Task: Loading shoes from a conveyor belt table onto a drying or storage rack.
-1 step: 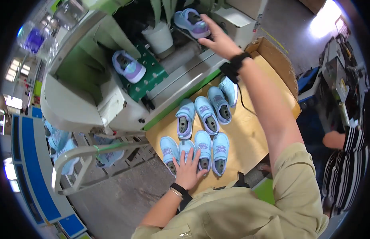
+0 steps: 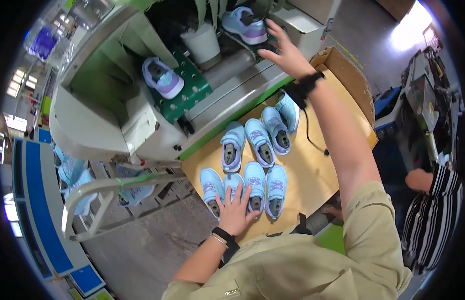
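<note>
My right hand (image 2: pixel 290 56) is open, its thumb and fingers spread just beside the heel of a light-blue and lilac shoe (image 2: pixel 246 26). That shoe rests at the machine's opening on a green perforated strip. Another such shoe (image 2: pixel 166 82) sits farther left on a green perforated belt (image 2: pixel 195 90). My left hand (image 2: pixel 234 216) lies open with fingers spread over the near row of shoes on the board, partly covering one light-blue shoe (image 2: pixel 233 181). Beside it stand a strapped shoe (image 2: pixel 254 176) and an outer shoe (image 2: pixel 276 184). Several more shoes (image 2: pixel 259 137) form a row behind.
The shoes stand on a wooden board (image 2: pixel 312 170) against the machine's white and green edge (image 2: pixel 232 115). Hanging strips (image 2: pixel 137 45) line the opening. A metal rail (image 2: pixel 92 192) and racked shoes are at left; a cardboard flap (image 2: pixel 350 75) and a person in stripes (image 2: pixel 432 210) at right.
My right hand has come off the shoe at the opening and moved slightly right, its fingers now apart from it. My left hand stays on the near row. The view has shifted a little.
</note>
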Demonstrator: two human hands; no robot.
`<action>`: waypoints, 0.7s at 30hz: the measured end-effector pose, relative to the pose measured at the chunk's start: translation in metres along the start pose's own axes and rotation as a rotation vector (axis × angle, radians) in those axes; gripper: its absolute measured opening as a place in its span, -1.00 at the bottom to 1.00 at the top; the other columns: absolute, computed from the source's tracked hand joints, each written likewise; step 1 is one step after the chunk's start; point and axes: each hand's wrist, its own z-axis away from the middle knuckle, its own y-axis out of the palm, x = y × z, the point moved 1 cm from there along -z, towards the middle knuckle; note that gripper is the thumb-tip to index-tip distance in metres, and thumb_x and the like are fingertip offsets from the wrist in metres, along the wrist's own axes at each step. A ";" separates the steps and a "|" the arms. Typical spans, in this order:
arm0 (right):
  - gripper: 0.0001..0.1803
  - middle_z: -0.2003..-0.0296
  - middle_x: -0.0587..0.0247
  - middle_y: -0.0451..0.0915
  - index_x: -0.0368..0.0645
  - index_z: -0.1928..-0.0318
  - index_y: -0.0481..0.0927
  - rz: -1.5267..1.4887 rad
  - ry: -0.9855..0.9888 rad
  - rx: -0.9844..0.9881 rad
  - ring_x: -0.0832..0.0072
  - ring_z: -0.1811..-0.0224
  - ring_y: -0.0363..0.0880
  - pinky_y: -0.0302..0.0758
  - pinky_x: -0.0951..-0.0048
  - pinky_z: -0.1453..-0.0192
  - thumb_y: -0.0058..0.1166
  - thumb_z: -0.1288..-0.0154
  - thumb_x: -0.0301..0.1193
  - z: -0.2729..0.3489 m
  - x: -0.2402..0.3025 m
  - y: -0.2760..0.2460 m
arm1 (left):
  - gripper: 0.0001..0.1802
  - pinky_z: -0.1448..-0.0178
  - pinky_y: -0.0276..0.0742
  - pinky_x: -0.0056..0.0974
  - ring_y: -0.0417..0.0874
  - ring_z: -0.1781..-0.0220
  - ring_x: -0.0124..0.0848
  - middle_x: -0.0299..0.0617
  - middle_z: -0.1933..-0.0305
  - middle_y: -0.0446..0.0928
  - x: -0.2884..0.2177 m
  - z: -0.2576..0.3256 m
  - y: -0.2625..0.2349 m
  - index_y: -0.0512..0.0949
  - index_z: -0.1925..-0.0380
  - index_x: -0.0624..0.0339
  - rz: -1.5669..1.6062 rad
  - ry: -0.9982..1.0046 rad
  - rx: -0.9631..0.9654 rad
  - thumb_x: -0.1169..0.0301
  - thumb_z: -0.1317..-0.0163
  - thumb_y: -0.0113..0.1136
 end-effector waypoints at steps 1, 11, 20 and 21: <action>-0.07 -0.40 -0.12 0.15 -0.14 -0.44 0.06 -0.052 0.142 -0.001 0.10 -0.43 0.17 0.17 0.25 -0.46 0.32 -0.17 -0.25 0.026 0.000 -0.007 | -0.07 -0.37 -0.21 0.49 -0.01 -0.50 0.12 -0.09 -0.51 0.04 0.004 -0.003 -0.001 0.12 -0.43 -0.16 0.003 0.013 -0.007 -0.17 -0.10 0.21; -0.42 0.04 0.07 0.54 -0.24 -0.32 0.20 -0.080 0.832 -0.135 0.39 0.09 0.55 0.50 0.38 -0.01 0.05 -0.34 -0.46 0.288 -0.029 0.020 | -0.03 -0.39 -0.24 0.46 0.01 -0.48 0.14 -0.05 -0.48 0.07 0.008 0.004 0.010 0.07 -0.45 -0.16 -0.038 0.048 -0.065 -0.23 -0.09 0.16; -0.50 0.19 0.17 0.47 -0.26 -0.20 0.31 0.186 0.686 -0.582 0.45 0.20 0.47 0.46 0.38 0.05 0.12 -0.33 -0.36 0.352 -0.046 -0.059 | 0.00 -0.40 -0.25 0.45 0.03 -0.48 0.14 -0.01 -0.46 0.10 0.009 0.002 0.017 0.02 -0.46 -0.16 -0.039 0.053 -0.092 -0.24 -0.08 0.16; -0.41 0.08 0.08 0.46 -0.23 -0.25 0.28 0.218 0.637 -0.427 0.32 0.09 0.47 0.43 0.32 -0.06 0.18 -0.27 -0.36 0.351 -0.045 -0.048 | 0.01 -0.40 -0.26 0.46 0.03 -0.48 0.14 -0.01 -0.46 0.10 0.008 0.000 0.017 0.02 -0.46 -0.16 -0.048 0.069 -0.106 -0.25 -0.08 0.17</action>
